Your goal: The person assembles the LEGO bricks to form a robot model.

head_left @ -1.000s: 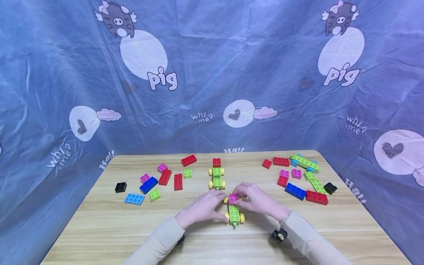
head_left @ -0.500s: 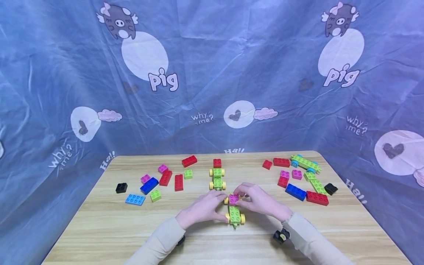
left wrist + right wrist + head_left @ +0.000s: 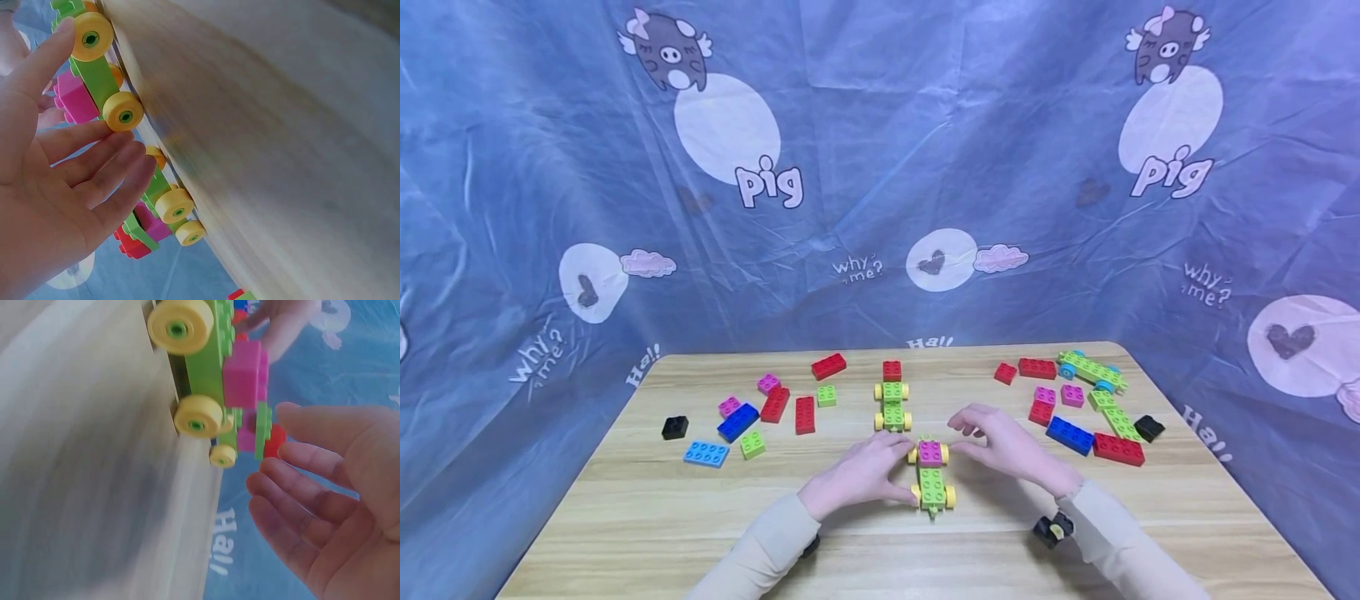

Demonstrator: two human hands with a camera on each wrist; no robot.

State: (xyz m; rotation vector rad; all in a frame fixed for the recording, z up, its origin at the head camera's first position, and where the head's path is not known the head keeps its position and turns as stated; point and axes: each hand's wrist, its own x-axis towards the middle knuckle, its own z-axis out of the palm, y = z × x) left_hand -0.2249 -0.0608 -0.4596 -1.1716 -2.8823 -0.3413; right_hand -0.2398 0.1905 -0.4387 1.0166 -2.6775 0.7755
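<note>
A lime toy car base (image 3: 932, 487) with yellow wheels stands lengthwise on the table, a pink brick (image 3: 930, 452) seated on its far half. At its left side, my left hand (image 3: 861, 471) has the thumb by the near wheel and the forefinger at the far wheel (image 3: 123, 111), fingers spread and fairly straight. My right hand (image 3: 1000, 442) hovers just right of the pink brick, fingers loosely bent. A gap separates its fingertips from the brick in the right wrist view, and it holds nothing.
Behind stands another lime car (image 3: 892, 417) with yellow wheels and a red brick (image 3: 891, 370) at its far end. Loose bricks lie left, including a light blue one (image 3: 706, 453). On the right are more bricks and a blue-wheeled lime car base (image 3: 1092, 370).
My right hand has let go of the pink brick and moved a little right, leaving the brick on the car base. The left hand stays by the wheels.
</note>
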